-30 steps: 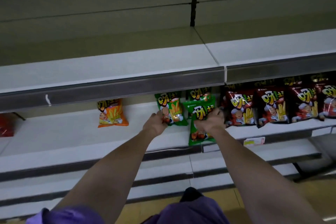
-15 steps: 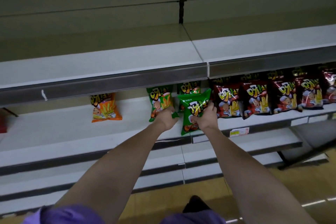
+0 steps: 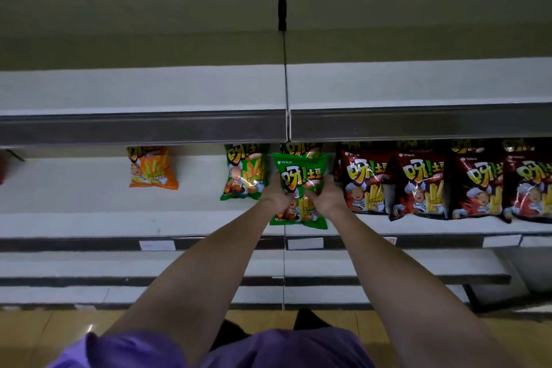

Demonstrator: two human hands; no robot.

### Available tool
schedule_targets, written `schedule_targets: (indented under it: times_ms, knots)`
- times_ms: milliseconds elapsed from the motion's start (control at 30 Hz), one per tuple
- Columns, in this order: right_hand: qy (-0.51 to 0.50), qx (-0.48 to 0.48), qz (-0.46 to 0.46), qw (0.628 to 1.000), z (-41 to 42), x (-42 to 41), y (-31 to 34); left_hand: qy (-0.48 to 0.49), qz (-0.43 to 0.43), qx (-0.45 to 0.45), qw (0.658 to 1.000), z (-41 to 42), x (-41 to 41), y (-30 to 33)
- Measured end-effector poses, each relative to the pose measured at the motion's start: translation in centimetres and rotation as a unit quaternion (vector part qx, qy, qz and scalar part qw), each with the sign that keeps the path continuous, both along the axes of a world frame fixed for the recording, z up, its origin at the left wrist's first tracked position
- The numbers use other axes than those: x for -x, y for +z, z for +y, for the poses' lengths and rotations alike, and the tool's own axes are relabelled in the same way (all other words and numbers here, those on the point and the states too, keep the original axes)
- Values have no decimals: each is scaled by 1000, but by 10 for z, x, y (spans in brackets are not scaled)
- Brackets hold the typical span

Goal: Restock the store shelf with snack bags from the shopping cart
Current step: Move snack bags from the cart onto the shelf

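Glossy green plastic snack bag upright, long axis vertical, top seam above fingers; left hand and right hand grip its sides.

I see both hands, left and right, gripping a green snack bag upright on the shelf, beside red bags.

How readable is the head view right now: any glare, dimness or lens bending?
Head view: dim overall, with the upper shelf shading the back of the row; glare streaks on the green bag held by the left hand and right hand, and on the red bags; wide-angle bending at the edges; sharp enough to read the packaging.
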State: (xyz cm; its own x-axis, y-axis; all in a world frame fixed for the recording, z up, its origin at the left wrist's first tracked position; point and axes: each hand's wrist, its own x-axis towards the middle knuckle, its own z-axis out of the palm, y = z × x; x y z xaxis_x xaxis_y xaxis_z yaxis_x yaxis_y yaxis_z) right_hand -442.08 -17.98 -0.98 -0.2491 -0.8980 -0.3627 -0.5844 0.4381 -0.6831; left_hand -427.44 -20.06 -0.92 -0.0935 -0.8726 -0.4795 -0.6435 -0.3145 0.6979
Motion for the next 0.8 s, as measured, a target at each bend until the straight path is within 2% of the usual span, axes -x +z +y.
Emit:
schedule_targets:
  times_ms: [100,200,300,367,500,633,800]
  knots:
    - [2,-11,14,1000,-6,-3,-1,12,17,12,1000,3,-4,-2]
    - [9,-37,24,999,-10,-3,2,28,49,-26,998,6,-16,3]
    - [8,-41,67,997,-10,-4,17,21,-17,-18,999,3,-34,8]
    - [15,10,112,994,-12,-7,26,6,-80,19,997,-2,-46,10]
    - [120,103,117,980,-17,-24,39,-29,-203,68,976,-10,-59,14]
    - [214,102,102,966,-20,-59,40,27,-187,66,980,-17,-71,7]
    - [214,41,92,972,-36,-100,20,117,-124,72,983,-33,-100,2]
